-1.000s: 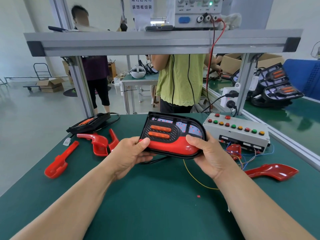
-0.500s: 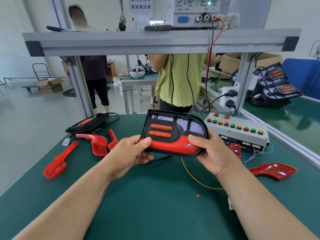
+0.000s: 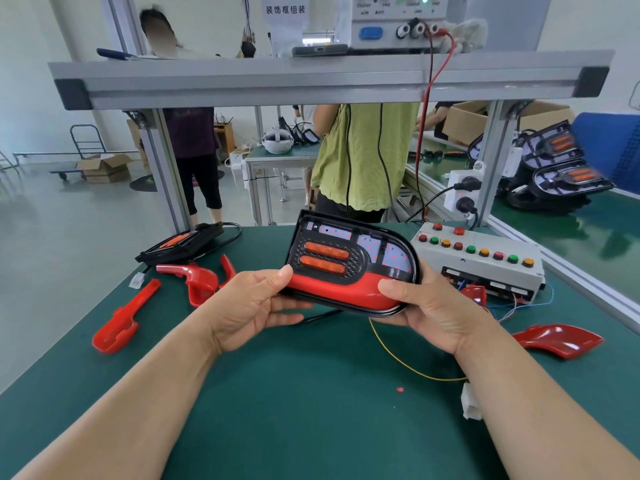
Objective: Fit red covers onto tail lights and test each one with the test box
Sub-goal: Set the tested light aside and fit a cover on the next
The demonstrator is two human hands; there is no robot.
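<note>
Both hands hold one tail light [image 3: 349, 258] above the green bench [image 3: 311, 393], tilted up. Left hand [image 3: 252, 306] grips its left end, thumb on top; right hand [image 3: 429, 310] grips the right end, thumb on the fitted red cover [image 3: 343, 292]. Test box [image 3: 485, 261] sits just behind, to the right. Loose red covers [image 3: 121, 323] lie at left.

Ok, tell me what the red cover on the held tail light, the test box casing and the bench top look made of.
The red cover on the tail light: glossy moulded plastic, with sharp highlights. The test box casing: matt pale grey, probably painted sheet metal, from crisp edges; possibly plastic. The bench top: dull green mat, likely rubber.
</note>
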